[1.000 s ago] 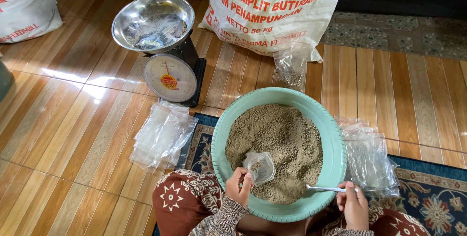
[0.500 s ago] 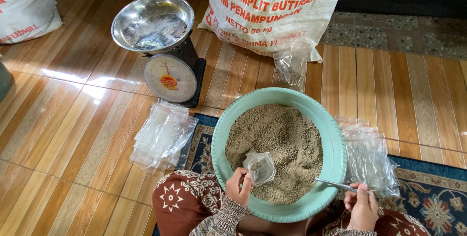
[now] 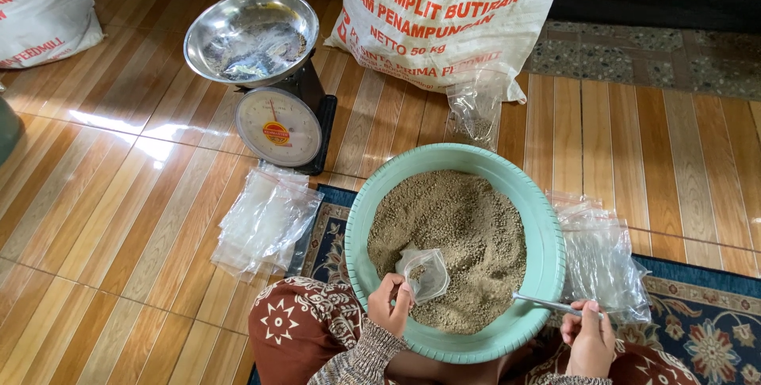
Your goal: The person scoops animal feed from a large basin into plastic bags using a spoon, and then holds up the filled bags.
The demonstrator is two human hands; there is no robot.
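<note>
Small clear plastic bag (image 3: 424,272) sits over the near part of the feed, mouth pinched open by the left hand (image 3: 388,303), whose grip is clenched on the bag's thin crinkled edge; a little grainy material shows inside. Right hand (image 3: 587,338) grasps a slim metal spoon (image 3: 547,303) by the handle, fingers closed round it, the spoon lying across the basin's near-right rim with its bowl end just inside, at the edge of the feed. Round teal plastic basin (image 3: 547,226), thick rolled rim, is filled with brownish-grey crumbly feed (image 3: 452,234), coarse and granular, heaped unevenly. Basin rests on a dark blue patterned rug (image 3: 697,317), between the person's knees in brown floral cloth (image 3: 297,317); knitted cuff on the left wrist.

Right of the basin, touching its side: a loose heap of clear plastic bags (image 3: 602,254), glossy and wrinkled. Left of it, a flat stack of clear bags (image 3: 265,222) on the glossy wood-plank floor (image 3: 119,218). Beyond that a mechanical dial scale (image 3: 277,127), black body, round white face, with a shiny round steel pan (image 3: 250,36) on top. Behind the basin a large white woven sack (image 3: 444,12) with red print leans upright, and a partly filled clear bag (image 3: 474,111) stands against it. Another white sack (image 3: 43,8) at top left.
</note>
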